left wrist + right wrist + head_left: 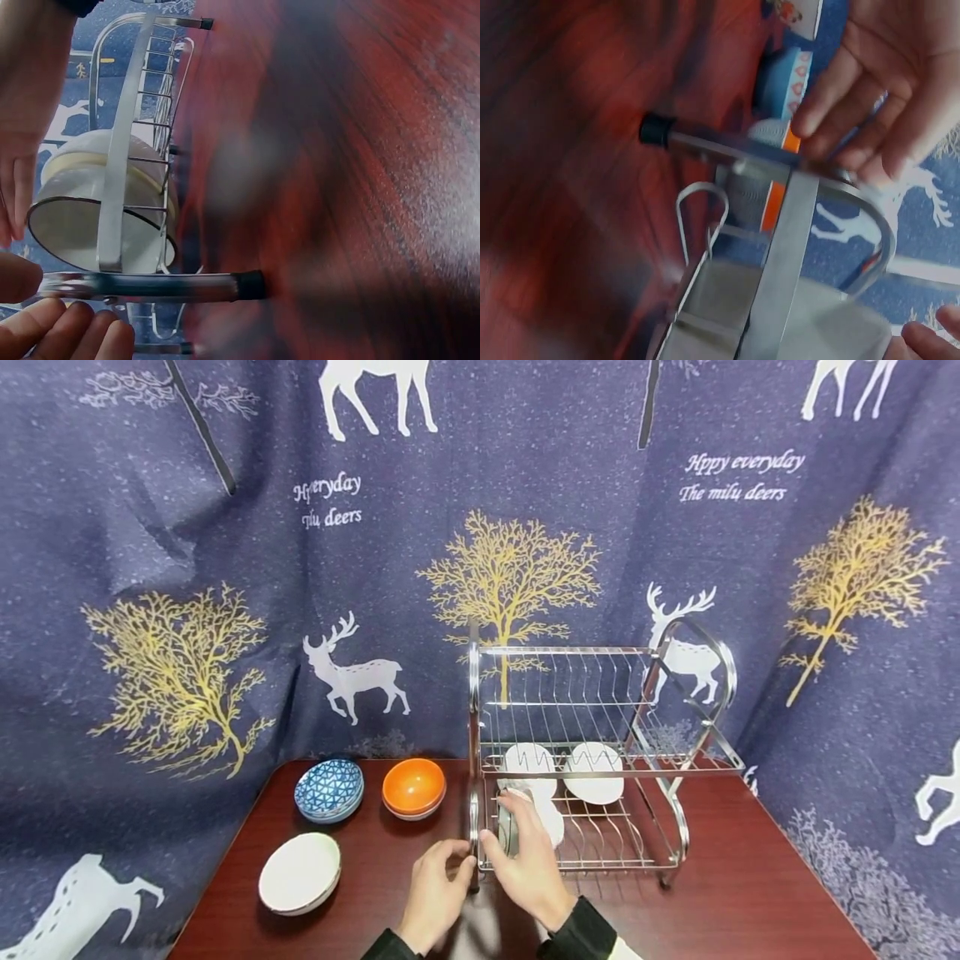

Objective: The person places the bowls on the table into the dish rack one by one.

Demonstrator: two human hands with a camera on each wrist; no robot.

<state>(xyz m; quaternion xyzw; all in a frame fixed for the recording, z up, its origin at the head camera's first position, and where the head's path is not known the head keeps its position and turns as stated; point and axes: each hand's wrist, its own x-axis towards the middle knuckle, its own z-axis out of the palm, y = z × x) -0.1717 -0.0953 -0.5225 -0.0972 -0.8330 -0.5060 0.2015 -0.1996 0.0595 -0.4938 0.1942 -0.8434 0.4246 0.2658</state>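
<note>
In the head view, my left hand (pixel 435 889) is at the left front post of a two-tier metal dish rack (pixel 577 864). Its thumb and fingertips grip the post (pixel 150 286) from either side in the left wrist view. My right hand (pixel 528 868) reaches into the lower tier, with thumb and fingers spread around a bowl (pixel 507 831) that stands on edge at the left end. This bowl shows a dark rim (pixel 64 199) in the left wrist view. Right fingertips (pixel 922 341) are close by the bowl's edge. More white bowls (pixel 595 772) stand behind it in the rack.
To the left on the dark red table (pixel 360 868) sit blue patterned bowls (pixel 328 789), orange bowls (pixel 414 787) and white bowls (pixel 300 870). The rack's upper tier (pixel 566 697) overhangs the back of the lower one. A blue deer-print curtain (pixel 390 568) hangs behind.
</note>
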